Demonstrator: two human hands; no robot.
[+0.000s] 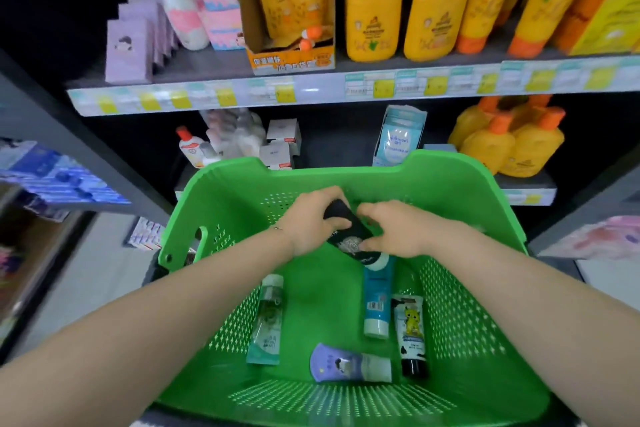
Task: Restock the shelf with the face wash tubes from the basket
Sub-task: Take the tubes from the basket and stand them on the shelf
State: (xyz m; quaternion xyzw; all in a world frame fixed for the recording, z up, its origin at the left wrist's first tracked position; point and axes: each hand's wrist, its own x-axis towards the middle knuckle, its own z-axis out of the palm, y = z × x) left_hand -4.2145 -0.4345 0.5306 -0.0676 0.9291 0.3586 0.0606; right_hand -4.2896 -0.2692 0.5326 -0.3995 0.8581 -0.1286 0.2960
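Note:
A green perforated basket (460, 184) stands in front of me below the shelves. Both hands are inside it, above its floor. My left hand (311, 222) grips the upper end of a black tube with a white cap (349, 241), and my right hand (398, 230) holds the same tube from the right side. On the basket floor lie a clear green tube (267, 319), a blue tube with a white cap (376, 298), a tube with a yellow cartoon and black cap (410, 333), and a lilac tube (349, 362).
The lower shelf (526, 185) behind the basket holds small white boxes (282, 146), a pale blue pack (398, 139) and orange-capped yellow bottles (509, 142). The upper shelf (311, 94) carries large yellow bottles (374, 7), pink items and lilac boxes (128, 52).

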